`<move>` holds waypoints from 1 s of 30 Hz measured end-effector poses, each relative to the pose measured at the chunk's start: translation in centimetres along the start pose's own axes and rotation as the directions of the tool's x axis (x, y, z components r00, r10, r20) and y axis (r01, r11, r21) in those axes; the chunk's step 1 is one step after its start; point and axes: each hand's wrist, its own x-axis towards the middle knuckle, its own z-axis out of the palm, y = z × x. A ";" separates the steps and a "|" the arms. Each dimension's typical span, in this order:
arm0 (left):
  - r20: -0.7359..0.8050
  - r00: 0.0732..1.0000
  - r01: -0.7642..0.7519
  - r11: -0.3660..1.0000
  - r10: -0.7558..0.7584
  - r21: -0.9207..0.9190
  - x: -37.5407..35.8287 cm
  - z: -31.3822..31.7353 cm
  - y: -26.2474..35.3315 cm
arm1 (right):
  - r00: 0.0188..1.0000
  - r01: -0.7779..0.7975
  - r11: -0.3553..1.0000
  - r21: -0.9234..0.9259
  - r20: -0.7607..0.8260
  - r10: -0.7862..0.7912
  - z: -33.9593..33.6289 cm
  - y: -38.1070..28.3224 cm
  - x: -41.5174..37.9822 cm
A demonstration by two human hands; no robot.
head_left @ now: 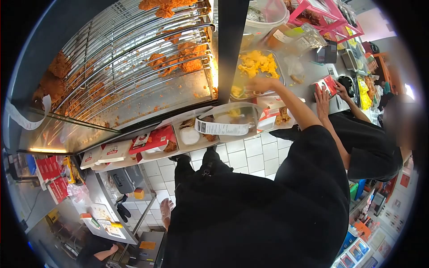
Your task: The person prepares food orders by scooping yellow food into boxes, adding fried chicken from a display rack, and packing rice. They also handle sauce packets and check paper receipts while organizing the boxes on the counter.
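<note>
My right hand (261, 83) reaches out on a bare forearm to the near edge of a metal pan (278, 58) filled with yellow food pieces (257, 64). Whether its fingers grip anything cannot be made out. My left hand (166, 209) hangs at my side above the tiled floor, fingers loose and holding nothing. Just below my right arm, a clear lidded container (243, 117) with a white printed slip (222, 128) sits on the counter ledge. Next to it stands an open red-and-white box with fried pieces (278, 116).
A heated wire rack (134, 67) holds fried chicken (178, 62). Trays with red boxes (154, 140) and white cartons (114, 152) line the ledge. A co-worker in black (371, 147) at right has both hands on a red-and-white box (328, 85). A pink crate (326, 15) stands at the back.
</note>
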 end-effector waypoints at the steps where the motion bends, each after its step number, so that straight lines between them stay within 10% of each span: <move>1: -0.038 0.995 0.088 0.983 -0.095 -0.161 -0.1 0.1 0.4 | 0.986 -0.155 0.967 0.202 0.088 0.139 -0.9 -0.3 -0.6; 10: 0.049 0.997 0.071 0.972 -0.061 -0.225 0.1 -3.1 1.8 | 0.962 -0.031 0.832 0.554 -0.209 0.175 -3.1 0.5 -5.1; 12: 0.137 0.980 -0.113 0.968 0.146 -0.223 1.4 -4.8 1.5 | 0.902 -0.072 0.861 0.503 -0.336 0.272 -2.9 -1.5 -7.0; 17: 0.272 0.764 -0.645 0.680 0.585 0.350 0.6 -7.2 18.5 | 0.813 0.015 0.899 0.438 -0.528 0.243 -0.6 -12.9 -13.1; 20: 0.146 0.850 -0.521 0.765 0.507 0.379 -0.3 -6.6 27.5 | 0.783 0.021 0.865 0.501 -0.547 0.297 4.4 -18.4 -14.8; 22: 0.299 0.784 -0.621 0.690 0.544 0.372 1.8 -8.2 30.3 | 0.774 0.026 0.795 0.607 -0.516 0.368 8.9 -24.0 -13.7; 24: 0.244 0.361 -0.646 0.053 0.900 0.762 8.1 -9.8 28.5 | 0.807 0.043 0.720 0.692 -0.449 0.384 13.3 -28.9 -11.3; 27: -0.079 0.275 -0.797 0.273 0.958 0.539 6.8 -11.1 34.3 | 0.882 0.161 0.622 0.766 -0.394 0.258 21.4 -34.4 -5.1; 30: 0.052 0.345 -0.883 0.305 0.937 0.356 8.8 -12.9 34.9 | 0.971 0.124 0.369 0.921 -0.190 0.146 28.2 -39.8 2.7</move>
